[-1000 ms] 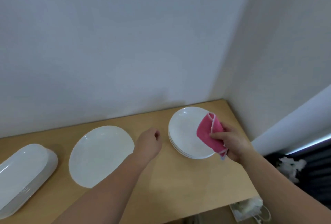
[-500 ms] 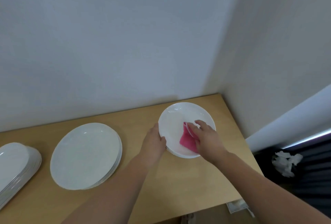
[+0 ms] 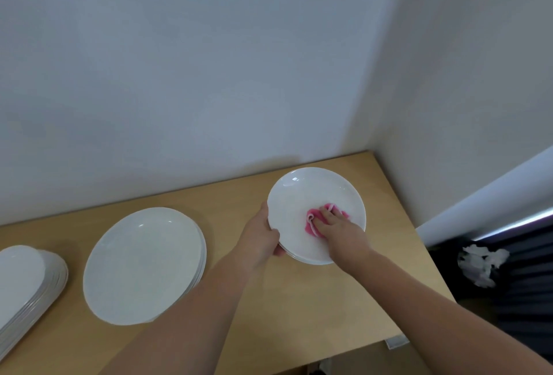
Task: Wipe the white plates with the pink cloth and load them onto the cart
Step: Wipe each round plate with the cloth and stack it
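Three stacks of glossy white plates (image 3: 143,264) on pale wooden counter (image 3: 299,299), left hand (image 3: 260,240) gripping left rim of top round white plate (image 3: 302,195) of rightmost stack, right hand (image 3: 338,231) fingers bent over crumpled pink cloth (image 3: 312,219), pressed on plate centre

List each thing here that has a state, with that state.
Top plate: on its stack, cloth on it.
Cloth: bunched, pressed on that plate.
Left hand: grips the top plate's rim.
Right hand: holds the cloth.
Oval plates: stacked, untouched.
Long plates: stacked, untouched.
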Action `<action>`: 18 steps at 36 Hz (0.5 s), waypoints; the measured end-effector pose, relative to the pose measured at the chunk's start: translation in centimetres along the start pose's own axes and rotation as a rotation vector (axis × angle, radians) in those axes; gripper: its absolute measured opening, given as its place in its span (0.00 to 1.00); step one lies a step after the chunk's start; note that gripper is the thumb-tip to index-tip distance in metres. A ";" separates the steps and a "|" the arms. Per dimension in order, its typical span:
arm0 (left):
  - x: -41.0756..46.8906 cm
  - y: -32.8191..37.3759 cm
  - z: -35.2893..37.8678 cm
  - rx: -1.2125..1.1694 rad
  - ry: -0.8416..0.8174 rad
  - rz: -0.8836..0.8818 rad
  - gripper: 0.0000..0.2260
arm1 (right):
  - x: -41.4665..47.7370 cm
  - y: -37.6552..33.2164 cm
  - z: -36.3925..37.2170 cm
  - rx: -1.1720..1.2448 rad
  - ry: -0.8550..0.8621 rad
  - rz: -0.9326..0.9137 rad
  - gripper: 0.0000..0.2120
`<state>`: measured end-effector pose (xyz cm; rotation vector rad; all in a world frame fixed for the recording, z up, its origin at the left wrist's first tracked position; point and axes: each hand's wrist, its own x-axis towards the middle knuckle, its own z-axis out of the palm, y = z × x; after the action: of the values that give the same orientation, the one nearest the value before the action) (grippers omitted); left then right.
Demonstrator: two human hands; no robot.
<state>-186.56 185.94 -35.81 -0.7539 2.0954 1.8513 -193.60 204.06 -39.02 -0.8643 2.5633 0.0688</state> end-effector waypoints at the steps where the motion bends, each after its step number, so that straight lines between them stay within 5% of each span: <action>1: 0.0 0.0 0.0 -0.002 -0.001 -0.002 0.28 | 0.3 0.0 0.1 0.012 0.009 0.016 0.34; 18: 0.9 -0.7 0.3 -0.110 0.030 -0.045 0.27 | 6.5 -0.8 -1.4 0.169 0.128 0.145 0.31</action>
<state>-187.00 186.00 -36.93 -0.8525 1.9907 1.9558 -198.29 199.44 -40.43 -0.6383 2.7005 -0.1624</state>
